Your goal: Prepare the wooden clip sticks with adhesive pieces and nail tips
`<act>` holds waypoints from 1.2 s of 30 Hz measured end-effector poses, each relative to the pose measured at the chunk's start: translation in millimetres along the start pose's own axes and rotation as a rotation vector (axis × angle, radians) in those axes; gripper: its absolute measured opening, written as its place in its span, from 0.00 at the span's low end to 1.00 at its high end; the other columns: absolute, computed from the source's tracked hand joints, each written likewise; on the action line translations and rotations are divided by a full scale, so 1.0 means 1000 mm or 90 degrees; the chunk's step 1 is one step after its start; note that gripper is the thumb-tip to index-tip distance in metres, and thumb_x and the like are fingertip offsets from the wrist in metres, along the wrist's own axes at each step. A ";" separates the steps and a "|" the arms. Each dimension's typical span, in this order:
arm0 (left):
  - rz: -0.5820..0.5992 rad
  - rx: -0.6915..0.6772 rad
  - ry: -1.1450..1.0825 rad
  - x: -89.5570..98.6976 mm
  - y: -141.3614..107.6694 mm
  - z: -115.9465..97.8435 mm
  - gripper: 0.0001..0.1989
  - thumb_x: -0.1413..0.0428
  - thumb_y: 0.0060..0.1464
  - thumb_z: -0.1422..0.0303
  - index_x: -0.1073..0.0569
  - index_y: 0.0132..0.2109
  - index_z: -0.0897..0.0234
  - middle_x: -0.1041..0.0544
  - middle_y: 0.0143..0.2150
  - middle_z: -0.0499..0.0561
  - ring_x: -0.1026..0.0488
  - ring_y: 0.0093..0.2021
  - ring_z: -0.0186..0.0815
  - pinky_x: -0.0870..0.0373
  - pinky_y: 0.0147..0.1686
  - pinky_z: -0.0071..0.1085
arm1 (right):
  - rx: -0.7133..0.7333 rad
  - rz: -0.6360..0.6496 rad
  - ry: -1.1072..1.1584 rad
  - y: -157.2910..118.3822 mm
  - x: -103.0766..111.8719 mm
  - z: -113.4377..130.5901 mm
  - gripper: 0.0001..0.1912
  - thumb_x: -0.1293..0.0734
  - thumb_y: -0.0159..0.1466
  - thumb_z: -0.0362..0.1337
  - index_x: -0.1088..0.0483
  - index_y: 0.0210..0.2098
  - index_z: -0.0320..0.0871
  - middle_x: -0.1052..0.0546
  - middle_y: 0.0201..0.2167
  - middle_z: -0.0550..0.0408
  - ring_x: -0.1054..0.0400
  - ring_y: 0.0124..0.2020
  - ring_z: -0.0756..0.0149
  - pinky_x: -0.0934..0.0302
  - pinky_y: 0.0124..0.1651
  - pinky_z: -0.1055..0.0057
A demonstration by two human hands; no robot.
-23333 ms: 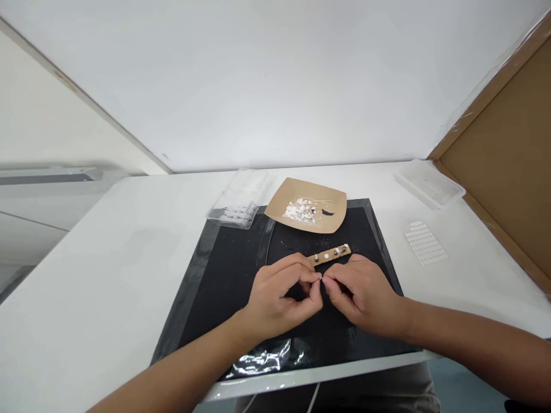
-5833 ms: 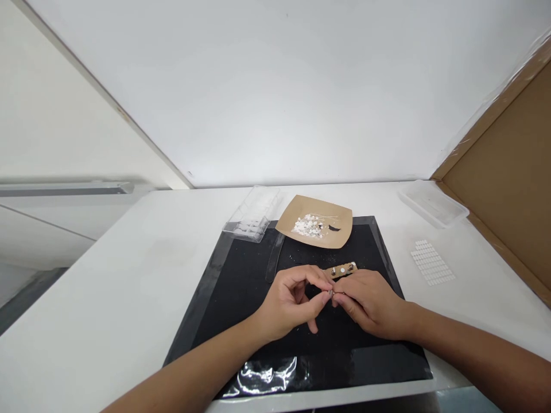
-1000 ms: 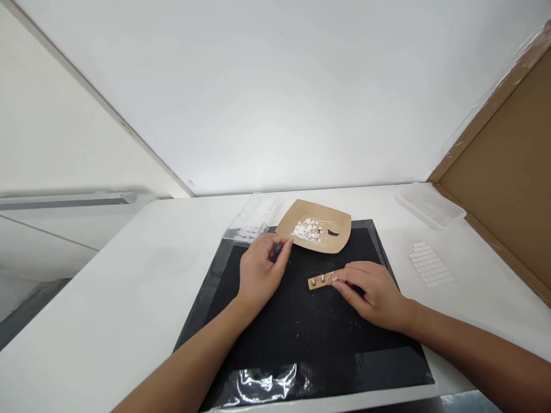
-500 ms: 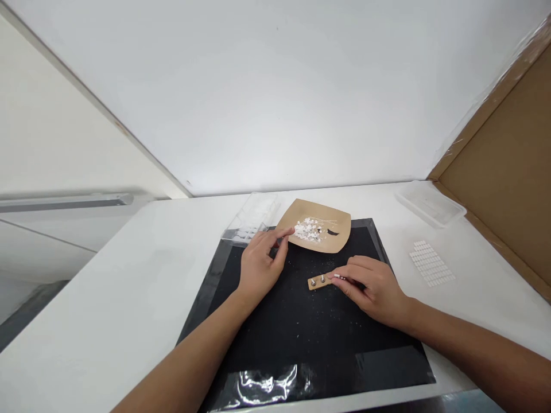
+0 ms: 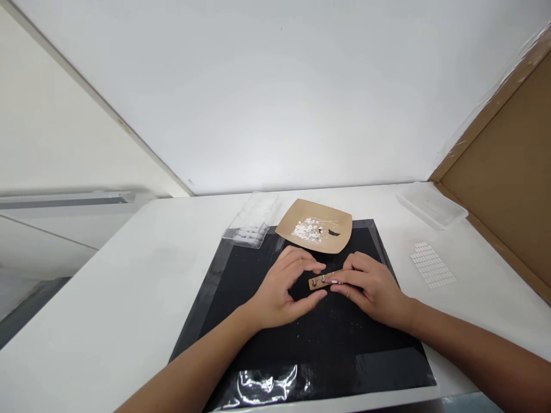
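A narrow tan strip [image 5: 317, 283] with small metal pieces standing on its left end lies on the black mat [image 5: 275, 344]. Over its right part is my right hand [image 5: 372, 287], thumb and fingers closed around the strip's edges; a small white piece [image 5: 334, 281] shows at the fingertips. My left hand [image 5: 286, 289] reaches the strip's left end with thumb and fingers apart, one on each side, nothing visible between them. Just behind the hands, a tan square plate [image 5: 293, 212] holds a heap of small white bits [image 5: 309, 229] and a dark curved scrap [image 5: 333, 233].
A clear compartment box [image 5: 253, 218] stands left of the plate. On the right are rows of small white pieces [image 5: 431, 265] and a translucent lid or tray [image 5: 431, 205]. Behind is a white wall [image 5: 279, 115]; a cardboard panel [image 5: 508, 149] borders the right side.
My left hand has moved from the plate's edge down and right to the strip's left end, its fingers spreading. My right hand has stayed at the strip, fingers slightly shifted.
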State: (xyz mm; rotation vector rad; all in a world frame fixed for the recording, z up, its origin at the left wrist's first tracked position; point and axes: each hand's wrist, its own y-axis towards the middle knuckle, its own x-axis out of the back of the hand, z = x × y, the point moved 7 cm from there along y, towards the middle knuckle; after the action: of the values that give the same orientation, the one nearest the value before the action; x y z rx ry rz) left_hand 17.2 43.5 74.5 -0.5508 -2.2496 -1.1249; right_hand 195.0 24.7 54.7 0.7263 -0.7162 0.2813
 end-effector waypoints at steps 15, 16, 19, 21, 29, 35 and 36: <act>0.001 -0.071 -0.087 -0.006 0.001 -0.018 0.16 0.32 0.58 0.71 0.22 0.52 0.62 0.21 0.40 0.53 0.27 0.41 0.38 0.29 0.44 0.37 | 0.092 0.063 0.019 0.000 -0.006 0.014 0.09 0.34 0.76 0.39 0.23 0.45 0.44 0.26 0.36 0.53 0.37 0.37 0.64 0.39 0.39 0.66; 0.003 -0.075 -0.092 -0.006 0.002 -0.019 0.16 0.31 0.57 0.71 0.22 0.52 0.62 0.21 0.40 0.52 0.27 0.41 0.38 0.29 0.44 0.37 | 0.093 0.074 0.020 0.000 -0.007 0.014 0.09 0.35 0.76 0.39 0.23 0.46 0.43 0.25 0.37 0.53 0.36 0.37 0.63 0.39 0.40 0.65; 0.008 -0.081 -0.103 -0.005 0.003 -0.020 0.17 0.31 0.57 0.72 0.21 0.52 0.62 0.20 0.39 0.52 0.26 0.41 0.38 0.28 0.45 0.37 | 0.097 0.093 0.025 -0.001 -0.009 0.015 0.09 0.36 0.77 0.37 0.25 0.47 0.42 0.24 0.39 0.51 0.36 0.38 0.63 0.39 0.40 0.65; 0.003 -0.081 -0.101 -0.004 0.004 -0.020 0.17 0.31 0.57 0.73 0.21 0.53 0.62 0.20 0.39 0.52 0.26 0.41 0.38 0.28 0.45 0.37 | 0.101 0.096 0.025 -0.001 -0.009 0.015 0.09 0.37 0.77 0.36 0.25 0.47 0.41 0.24 0.39 0.51 0.36 0.39 0.62 0.38 0.41 0.64; 0.000 -0.100 -0.094 -0.005 0.001 -0.018 0.14 0.31 0.58 0.72 0.20 0.51 0.61 0.20 0.39 0.52 0.26 0.41 0.37 0.26 0.44 0.37 | 0.134 0.129 0.038 -0.002 -0.011 0.015 0.13 0.40 0.79 0.39 0.25 0.45 0.42 0.24 0.41 0.49 0.35 0.40 0.62 0.36 0.42 0.64; 0.015 -0.114 -0.100 -0.008 -0.002 -0.016 0.11 0.32 0.60 0.70 0.19 0.50 0.58 0.20 0.38 0.50 0.23 0.40 0.36 0.25 0.45 0.38 | 0.116 0.145 0.085 -0.001 -0.010 0.014 0.13 0.39 0.78 0.41 0.23 0.45 0.44 0.23 0.42 0.50 0.33 0.42 0.62 0.34 0.45 0.64; 0.017 -0.113 -0.102 -0.008 -0.001 -0.017 0.11 0.32 0.61 0.70 0.19 0.50 0.58 0.20 0.37 0.50 0.23 0.40 0.36 0.25 0.45 0.37 | 0.113 0.147 0.087 -0.001 -0.010 0.014 0.13 0.38 0.78 0.41 0.23 0.45 0.44 0.24 0.42 0.50 0.33 0.42 0.62 0.33 0.45 0.63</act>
State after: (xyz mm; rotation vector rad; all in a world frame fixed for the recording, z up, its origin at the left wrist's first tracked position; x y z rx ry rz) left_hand 27.1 28.3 76.8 -0.7663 -2.2812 -1.3173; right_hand 181.1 14.4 54.5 0.7854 -0.6504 0.6057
